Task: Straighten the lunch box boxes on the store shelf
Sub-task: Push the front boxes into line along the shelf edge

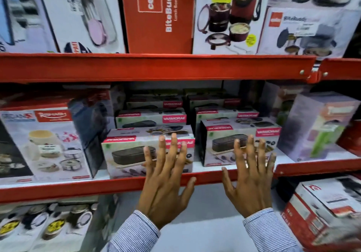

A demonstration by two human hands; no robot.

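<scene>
Red steel shelving fills our view, and on the middle shelf (58, 190) sit two columns of Varmora lunch box boxes, stepping back into the dark. We see the front left box (127, 154) close to the shelf's red front lip, its face angled a little leftward, while the front right box (224, 144) stands farther back with a strip of bare white shelf before it. A narrow gap separates the two; the left box stands just beside a large Rishabh carton (45, 142), and a pale purple carton (316, 126) stands near the right box. Our left hand (166, 191) is spread flat, fingers wide, fingertips over the left box's front face; we cannot tell whether they touch it. Our right hand (252, 183) is likewise splayed and empty before the right box. Both striped sleeves (136, 234) rise from below. Overhead, a red Cello carton (156, 15) stands on the upper shelf.
</scene>
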